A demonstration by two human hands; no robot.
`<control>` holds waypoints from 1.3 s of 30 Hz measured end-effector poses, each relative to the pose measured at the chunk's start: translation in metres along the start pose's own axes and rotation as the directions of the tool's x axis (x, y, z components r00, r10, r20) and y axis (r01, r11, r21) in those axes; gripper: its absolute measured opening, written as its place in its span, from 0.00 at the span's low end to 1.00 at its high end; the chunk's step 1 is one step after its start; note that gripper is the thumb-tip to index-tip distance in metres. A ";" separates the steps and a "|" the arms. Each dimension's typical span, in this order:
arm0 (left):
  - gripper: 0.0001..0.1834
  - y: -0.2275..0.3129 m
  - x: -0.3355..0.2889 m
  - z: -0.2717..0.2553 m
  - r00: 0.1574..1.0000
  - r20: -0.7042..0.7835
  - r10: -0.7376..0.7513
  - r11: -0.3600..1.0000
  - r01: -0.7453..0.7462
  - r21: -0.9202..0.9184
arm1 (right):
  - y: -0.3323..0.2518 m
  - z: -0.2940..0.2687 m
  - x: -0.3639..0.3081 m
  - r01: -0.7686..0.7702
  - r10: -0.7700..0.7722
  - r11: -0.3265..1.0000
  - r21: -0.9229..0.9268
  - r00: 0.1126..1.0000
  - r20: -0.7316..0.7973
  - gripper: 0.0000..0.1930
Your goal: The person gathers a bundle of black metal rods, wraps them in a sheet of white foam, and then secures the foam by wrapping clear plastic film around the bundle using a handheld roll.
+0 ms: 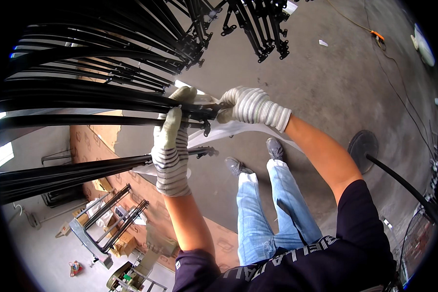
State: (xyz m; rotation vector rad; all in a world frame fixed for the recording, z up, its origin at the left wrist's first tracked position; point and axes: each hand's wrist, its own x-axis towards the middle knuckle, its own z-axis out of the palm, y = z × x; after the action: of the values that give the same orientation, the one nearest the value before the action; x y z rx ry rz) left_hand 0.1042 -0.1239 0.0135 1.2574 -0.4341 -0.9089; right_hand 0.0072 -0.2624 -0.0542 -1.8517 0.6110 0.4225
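Observation:
My left hand [173, 141], in a white striped knit glove, is wrapped round a bundle of long black metal tubes [107, 103] near their bracketed ends. At the tip of that bundle my right hand [248, 105], gloved alike, is closed with its fingers against the end brackets [210, 113]. Thin white plastic film [233, 129] stretches between and below the hands, and a fold of it runs into the right fingers. Those fingertips are partly hidden behind the glove. Just below the left fingers, another bundle of black tubes [82, 170] has film near its end.
Many more black tubes with hinged brackets [190, 48] hang at the upper left. A round black base [363, 151] with a pole stands at right. Cables [399, 73] cross the floor. Brown cardboard [204, 243] and a metal frame cart [92, 238] are at lower left.

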 end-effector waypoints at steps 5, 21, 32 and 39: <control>0.14 -0.014 -0.005 -0.002 0.990 -0.131 0.059 0.962 -0.021 0.271 | 0.000 0.014 -0.016 0.071 -0.063 0.997 0.041 0.985 -0.160 0.17; 0.17 0.001 -0.015 0.014 0.999 -0.025 -0.045 0.999 0.045 -0.018 | 0.035 0.039 0.007 0.207 -0.152 0.910 0.360 0.972 -0.177 0.13; 0.18 -0.002 -0.015 0.002 0.997 -0.021 -0.067 0.995 0.066 -0.081 | 0.028 -0.010 0.021 0.395 -0.457 0.694 0.602 0.888 -0.055 0.07; 0.16 0.014 -0.015 0.011 0.988 0.127 -0.084 0.996 0.080 0.032 | 0.007 -0.022 0.009 0.351 -0.499 0.564 0.747 0.866 -0.030 0.13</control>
State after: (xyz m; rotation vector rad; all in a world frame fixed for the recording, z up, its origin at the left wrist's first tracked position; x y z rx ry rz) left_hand 0.0923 -0.1182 0.0322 1.2535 -0.5002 -1.0605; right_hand 0.0106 -0.2869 -0.0569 -1.0826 0.1231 -0.0109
